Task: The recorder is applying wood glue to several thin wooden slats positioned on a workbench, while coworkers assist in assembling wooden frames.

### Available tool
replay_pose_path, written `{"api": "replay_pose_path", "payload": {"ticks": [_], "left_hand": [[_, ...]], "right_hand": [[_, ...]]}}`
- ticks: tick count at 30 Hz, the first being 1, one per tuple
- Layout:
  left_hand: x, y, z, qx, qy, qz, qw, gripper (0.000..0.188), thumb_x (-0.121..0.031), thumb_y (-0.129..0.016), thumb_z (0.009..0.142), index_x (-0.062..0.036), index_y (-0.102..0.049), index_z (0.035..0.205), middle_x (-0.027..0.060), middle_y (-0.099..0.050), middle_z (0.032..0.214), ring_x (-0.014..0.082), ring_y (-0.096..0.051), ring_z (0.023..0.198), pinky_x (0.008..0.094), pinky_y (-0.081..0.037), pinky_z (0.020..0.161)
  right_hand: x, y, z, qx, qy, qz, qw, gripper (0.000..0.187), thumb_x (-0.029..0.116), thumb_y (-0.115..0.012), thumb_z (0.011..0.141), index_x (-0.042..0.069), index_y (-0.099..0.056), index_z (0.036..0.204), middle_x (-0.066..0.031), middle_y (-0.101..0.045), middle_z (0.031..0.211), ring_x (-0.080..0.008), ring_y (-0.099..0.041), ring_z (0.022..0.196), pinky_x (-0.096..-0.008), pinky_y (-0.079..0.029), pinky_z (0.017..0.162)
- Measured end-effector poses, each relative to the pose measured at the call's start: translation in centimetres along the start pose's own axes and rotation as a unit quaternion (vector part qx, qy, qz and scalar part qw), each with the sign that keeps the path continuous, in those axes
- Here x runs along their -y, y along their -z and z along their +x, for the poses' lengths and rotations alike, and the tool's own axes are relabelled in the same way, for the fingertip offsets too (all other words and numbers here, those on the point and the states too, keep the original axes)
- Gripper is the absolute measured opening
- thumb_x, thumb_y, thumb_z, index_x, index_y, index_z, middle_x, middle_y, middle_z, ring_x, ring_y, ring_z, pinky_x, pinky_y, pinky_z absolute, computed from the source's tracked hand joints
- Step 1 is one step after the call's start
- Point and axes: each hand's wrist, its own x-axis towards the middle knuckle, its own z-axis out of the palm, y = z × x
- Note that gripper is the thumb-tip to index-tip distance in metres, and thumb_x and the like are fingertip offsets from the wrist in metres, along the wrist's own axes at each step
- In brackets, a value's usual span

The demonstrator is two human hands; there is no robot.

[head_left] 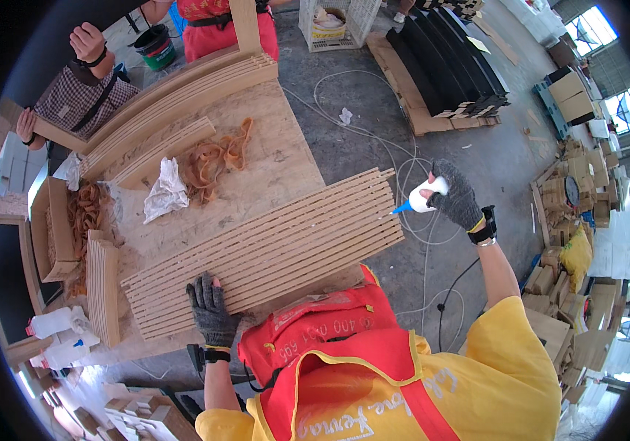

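A row of narrow wooden slats (278, 246) lies side by side across the workbench, with small white dots on some of them. My right hand (460, 200), in a dark grey glove, is closed round a white squeeze glue bottle (426, 195). The bottle's blue nozzle points left at the slats' right end, close to their surface. Near the slats' left front edge, my gloved left hand (212, 310) lies on the wood with its fingers stretched out.
On the wooden workbench (285, 140) lie orange-brown straps (215, 162), crumpled white material (166, 191) and stacked strips (101, 287). Plastic bottles (57, 334) stand at left. Beyond the bench are two people and a wooden frame (175, 81). Black boards (447, 66) and cables (374, 121) occupy the floor.
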Motion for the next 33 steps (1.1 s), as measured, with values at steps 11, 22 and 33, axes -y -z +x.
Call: {"api": "replay_pose_path", "payload": {"ticks": [11, 22, 33], "left_hand": [[0.02, 0.24, -0.05, 0.017, 0.012, -0.002, 1.000, 0.120, -0.033, -0.092, 0.054, -0.0082, -0.032, 0.155, 0.0245, -0.041, 0.154, 0.0452, -0.038, 0.144, 0.0670, -0.023, 0.121], [0.16, -0.05, -0.24, 0.007, 0.006, 0.003, 1.000, 0.120, -0.035, -0.091, 0.055, -0.0087, -0.030, 0.155, 0.0245, -0.039, 0.155, 0.0447, -0.037, 0.145, 0.0669, -0.023, 0.122], [0.17, 0.05, -0.32, 0.011, 0.011, 0.005, 1.000, 0.120, -0.036, -0.091, 0.056, -0.0092, -0.030, 0.155, 0.0249, -0.039, 0.155, 0.0449, -0.037, 0.145, 0.0664, -0.023, 0.122]], "right_hand": [[0.33, -0.22, -0.32, -0.005, 0.003, 0.005, 1.000, 0.030, 0.015, -0.085, 0.079, 0.007, -0.062, 0.097, -0.0112, -0.062, 0.089, -0.0257, -0.063, 0.081, -0.0378, -0.051, 0.075], [0.75, -0.09, -0.35, -0.009, -0.001, 0.011, 1.000, 0.032, 0.016, -0.084, 0.080, 0.009, -0.058, 0.098, -0.0077, -0.058, 0.090, -0.0206, -0.058, 0.084, -0.0359, -0.049, 0.078], [1.02, -0.06, -0.35, -0.008, 0.009, -0.005, 1.000, 0.030, 0.012, -0.085, 0.078, 0.006, -0.062, 0.097, -0.0117, -0.063, 0.090, -0.0256, -0.064, 0.081, -0.0381, -0.052, 0.074]]}}
